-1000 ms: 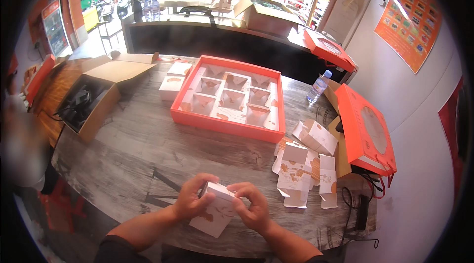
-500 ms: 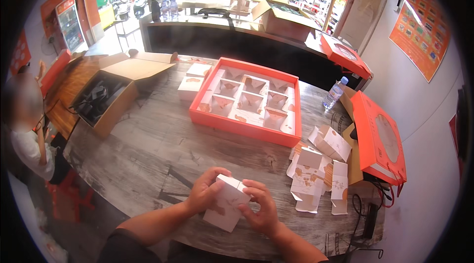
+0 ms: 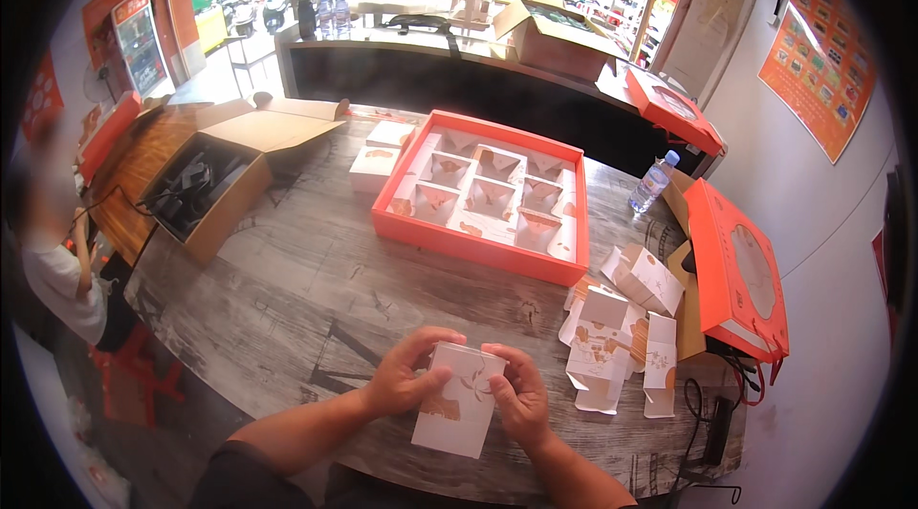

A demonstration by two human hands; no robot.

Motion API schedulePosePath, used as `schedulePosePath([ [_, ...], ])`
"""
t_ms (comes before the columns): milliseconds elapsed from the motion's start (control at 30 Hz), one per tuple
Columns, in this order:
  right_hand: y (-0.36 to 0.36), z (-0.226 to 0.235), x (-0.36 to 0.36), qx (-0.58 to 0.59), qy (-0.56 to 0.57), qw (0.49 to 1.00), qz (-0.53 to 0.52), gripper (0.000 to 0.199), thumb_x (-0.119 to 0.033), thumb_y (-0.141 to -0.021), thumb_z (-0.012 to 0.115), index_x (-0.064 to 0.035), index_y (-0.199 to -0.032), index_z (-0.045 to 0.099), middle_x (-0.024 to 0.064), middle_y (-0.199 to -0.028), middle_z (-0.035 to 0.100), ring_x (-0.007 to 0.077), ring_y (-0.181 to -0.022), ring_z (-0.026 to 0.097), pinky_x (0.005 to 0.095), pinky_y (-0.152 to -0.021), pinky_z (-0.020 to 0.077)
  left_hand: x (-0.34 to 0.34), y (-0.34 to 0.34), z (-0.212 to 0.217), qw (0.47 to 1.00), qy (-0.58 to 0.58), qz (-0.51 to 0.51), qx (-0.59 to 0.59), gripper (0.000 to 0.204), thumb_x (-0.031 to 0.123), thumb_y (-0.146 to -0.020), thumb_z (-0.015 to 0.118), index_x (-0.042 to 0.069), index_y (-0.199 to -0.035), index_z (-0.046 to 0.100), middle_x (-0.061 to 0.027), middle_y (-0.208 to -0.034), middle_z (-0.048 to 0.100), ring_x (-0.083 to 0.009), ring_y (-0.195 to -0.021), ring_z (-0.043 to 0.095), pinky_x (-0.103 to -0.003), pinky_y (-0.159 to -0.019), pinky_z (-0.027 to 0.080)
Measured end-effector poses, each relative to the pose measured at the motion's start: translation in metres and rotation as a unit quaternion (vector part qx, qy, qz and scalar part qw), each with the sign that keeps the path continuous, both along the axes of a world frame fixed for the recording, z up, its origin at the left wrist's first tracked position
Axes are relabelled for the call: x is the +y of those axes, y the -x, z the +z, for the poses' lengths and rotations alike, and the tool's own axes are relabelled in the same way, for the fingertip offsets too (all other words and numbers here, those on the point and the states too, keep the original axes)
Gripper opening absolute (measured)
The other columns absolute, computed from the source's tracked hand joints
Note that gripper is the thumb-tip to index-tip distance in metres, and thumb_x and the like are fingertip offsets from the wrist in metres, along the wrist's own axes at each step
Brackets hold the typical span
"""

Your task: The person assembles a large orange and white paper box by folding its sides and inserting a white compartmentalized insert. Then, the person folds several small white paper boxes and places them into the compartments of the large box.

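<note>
Between my two hands, low in the middle of the view, is a small white folding carton (image 3: 457, 418) with brown and grey printing. A broad printed face of it is turned up toward me. My left hand (image 3: 413, 373) grips its left side, thumb on the face and fingers by the top edge. My right hand (image 3: 521, 396) holds the upper right edge between thumb and curled fingers. Beyond them sits a large red gift box (image 3: 478, 251) with several white divided compartments. Two white cartons (image 3: 374, 167) stand against its left side.
Several partly unfolded cartons (image 3: 601, 364) lie to the right. A red box with an oval window (image 3: 717, 284) leans behind them, near a water bottle (image 3: 652, 186) and black cables (image 3: 715, 428). An open cardboard box (image 3: 228, 210) is at left. Another person (image 3: 62, 289) sits at far left.
The carton has turned between my hands, from a tilted view with its top end showing to its printed face upward. My right hand has shifted slightly right.
</note>
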State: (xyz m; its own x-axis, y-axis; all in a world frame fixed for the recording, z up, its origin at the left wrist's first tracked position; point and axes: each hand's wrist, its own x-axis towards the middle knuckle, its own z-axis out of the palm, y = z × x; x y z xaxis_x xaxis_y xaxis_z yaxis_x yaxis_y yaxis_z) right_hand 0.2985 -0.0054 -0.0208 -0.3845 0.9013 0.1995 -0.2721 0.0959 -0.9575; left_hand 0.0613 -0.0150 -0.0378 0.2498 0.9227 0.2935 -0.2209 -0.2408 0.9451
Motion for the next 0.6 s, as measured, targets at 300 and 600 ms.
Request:
schedulePosePath([
  [300,-0.002,0.0,0.004,-0.013,-0.011,1.0,-0.002,0.029,-0.004,-0.109,0.06,-0.0016,-0.138,0.059,0.0092,-0.135,0.063,0.0134,-0.116,0.062,0.0302,-0.101,0.0502,-0.001,0.002,0.002,1.0,0.014,0.002,0.021,0.036,0.01,-0.103,0.07,0.005,-0.138,0.065,-0.01,-0.136,0.067,-0.02,-0.126,0.063,-0.034,-0.103,0.052],
  [600,-0.011,0.007,0.01,0.064,0.186,0.98,-0.024,0.025,-0.015,-0.112,0.055,-0.004,-0.134,0.06,0.0073,-0.113,0.071,0.0105,-0.098,0.069,0.0281,-0.086,0.058,0.007,0.004,0.022,0.979,-0.137,0.065,0.134,0.056,-0.003,-0.091,0.069,0.006,-0.146,0.062,-0.016,-0.155,0.057,-0.0318,-0.141,0.058,-0.042,-0.112,0.05],
])
